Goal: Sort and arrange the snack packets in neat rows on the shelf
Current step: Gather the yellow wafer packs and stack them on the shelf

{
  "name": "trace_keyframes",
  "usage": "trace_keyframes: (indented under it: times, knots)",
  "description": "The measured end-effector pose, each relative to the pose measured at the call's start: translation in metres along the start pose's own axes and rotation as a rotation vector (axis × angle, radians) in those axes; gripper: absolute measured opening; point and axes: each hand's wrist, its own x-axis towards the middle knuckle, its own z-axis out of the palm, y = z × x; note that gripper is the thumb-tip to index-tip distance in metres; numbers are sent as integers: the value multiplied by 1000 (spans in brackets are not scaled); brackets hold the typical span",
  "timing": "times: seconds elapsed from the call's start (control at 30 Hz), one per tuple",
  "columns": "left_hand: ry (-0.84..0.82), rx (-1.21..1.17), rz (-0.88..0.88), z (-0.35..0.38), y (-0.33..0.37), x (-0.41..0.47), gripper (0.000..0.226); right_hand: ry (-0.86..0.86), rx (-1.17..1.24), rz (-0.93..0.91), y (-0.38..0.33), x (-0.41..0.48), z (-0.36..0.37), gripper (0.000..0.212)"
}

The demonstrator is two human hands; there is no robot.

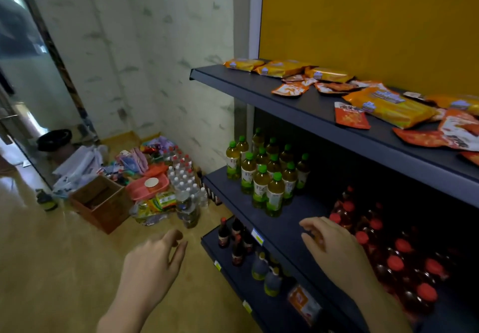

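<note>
Snack packets lie scattered on the dark top shelf [259, 86]. Long yellow packets [282, 68] run along the back, and another big yellow packet [394, 107] lies at the right. Small orange-red packets [290, 89] and a red packet [351, 117] lie loose in front of them. My left hand [153, 262] hangs over the floor, left of the shelving, fingers apart and empty. My right hand [334, 247] hovers over the middle shelf's front edge, well below the packets, fingers loosely curled and holding nothing.
Green-capped tea bottles [261, 174] and red-capped bottles [394, 262] stand on the middle shelf. Dark bottles [233, 239] fill the lower shelf. On the floor sit a cardboard box [102, 203], a pack of water bottles [185, 185] and a heap of goods.
</note>
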Motion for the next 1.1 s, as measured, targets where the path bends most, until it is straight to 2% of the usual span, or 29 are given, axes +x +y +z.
trace_keyframes:
  times: [0.2, 0.4, 0.6, 0.7, 0.77, 0.87, 1.0, 1.1]
  knots:
    - [93, -15, 113, -23, -13, 113, 18, 138, 21, -36, -36, 84, -21, 15]
    - [215, -97, 266, -35, -8, 209, 34, 251, 30, -95, -67, 152, -49, 17]
    - [282, -255, 421, -49, 15, 296, 44, 332, -24, -58, -83, 209, -71, 20]
    - [315, -360, 424, -44, 23, 352, 32, 392, -48, -22, -87, 243, -76, 19]
    - [302, -430, 406, -38, 26, 392, 21, 438, -63, -11, -92, 269, -80, 17]
    - [283, -506, 434, -35, 31, 451, 23, 437, -138, 50, -99, 310, -87, 19]
    - [139, -534, 395, -34, 44, 525, 36, 411, -232, 176, -102, 366, -95, 26]
    - [26, -501, 323, -27, 53, 572, 52, 281, -292, 367, -100, 401, -101, 40]
